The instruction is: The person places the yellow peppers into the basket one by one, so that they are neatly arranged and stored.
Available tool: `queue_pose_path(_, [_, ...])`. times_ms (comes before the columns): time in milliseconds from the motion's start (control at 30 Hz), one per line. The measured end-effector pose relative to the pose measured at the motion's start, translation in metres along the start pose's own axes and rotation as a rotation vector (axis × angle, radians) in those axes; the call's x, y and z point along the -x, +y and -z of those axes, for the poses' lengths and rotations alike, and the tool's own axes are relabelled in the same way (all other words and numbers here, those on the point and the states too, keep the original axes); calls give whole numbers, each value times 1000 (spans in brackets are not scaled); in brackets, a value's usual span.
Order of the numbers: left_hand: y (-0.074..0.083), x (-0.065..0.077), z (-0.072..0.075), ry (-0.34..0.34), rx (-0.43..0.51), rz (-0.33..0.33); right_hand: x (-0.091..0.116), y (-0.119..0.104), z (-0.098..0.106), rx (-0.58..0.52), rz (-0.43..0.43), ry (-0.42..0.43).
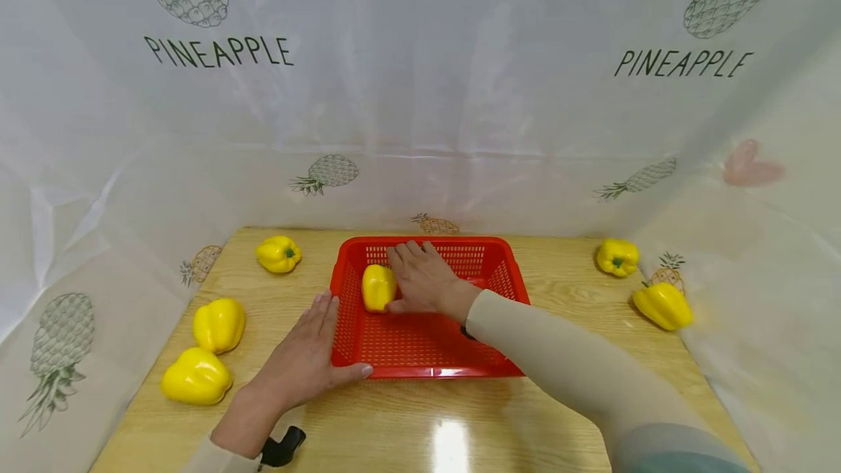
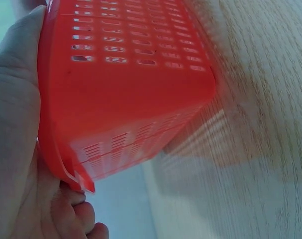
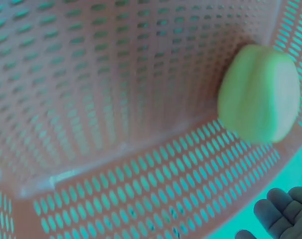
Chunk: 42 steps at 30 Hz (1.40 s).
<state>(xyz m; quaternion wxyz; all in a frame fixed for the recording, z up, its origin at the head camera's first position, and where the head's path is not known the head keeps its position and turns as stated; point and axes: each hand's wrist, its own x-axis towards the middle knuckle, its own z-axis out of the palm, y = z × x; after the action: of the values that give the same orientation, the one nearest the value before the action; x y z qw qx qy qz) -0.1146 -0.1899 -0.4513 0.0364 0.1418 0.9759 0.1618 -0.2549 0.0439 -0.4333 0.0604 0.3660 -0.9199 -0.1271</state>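
Observation:
A red perforated plastic basket (image 1: pixel 427 369) stands on the table with one yellow bell pepper (image 1: pixel 378 287) in its left part. My right hand (image 1: pixel 423 279) reaches into the basket just right of that pepper, fingers extended toward the far wall and thumb at the pepper's side. In the right wrist view the pepper (image 3: pixel 258 94) leans close to the basket's wall, with no fingers wrapped round it. My left hand (image 1: pixel 305 352) rests against the basket's near left corner. Its fingers lie straight along the left side, and its thumb reaches over the front rim.
Left of the basket lie three more yellow bell peppers, one at the back (image 1: pixel 279 254) and two nearer (image 1: pixel 220 325). Two others (image 1: pixel 617 258) lie at the right edge. A white pineapple-print sheet (image 1: pixel 420 93) hangs round the wooden table (image 1: pixel 374 422).

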Motion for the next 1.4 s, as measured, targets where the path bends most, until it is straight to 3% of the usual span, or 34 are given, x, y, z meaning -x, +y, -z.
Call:
queue_pose_path(267, [0,-1,3,4,6,6,28,28,19,44,24,57])
queue_pose_path(500, [0,-1,3,-24,22,12,67,65,23,12,-10,215])
queue_pose_path(767, [0,-1,3,-43,24,21,122,116,10,-14,-61,374])
queue_pose_path(1000, [1,-2,4,-46,21,17,179,163,-17,7,-64,468])
queue_pose_path(1100, [1,-2,6,-41,21,14,203,181,-33,-5,-82,445])
queue_pose_path(1233, [1,-2,7,-40,20,12,241,202,-50,-17,-121,328])
queue_pose_path(1400, [-1,-3,3,-38,24,6,293,234,-74,56,-109,239])
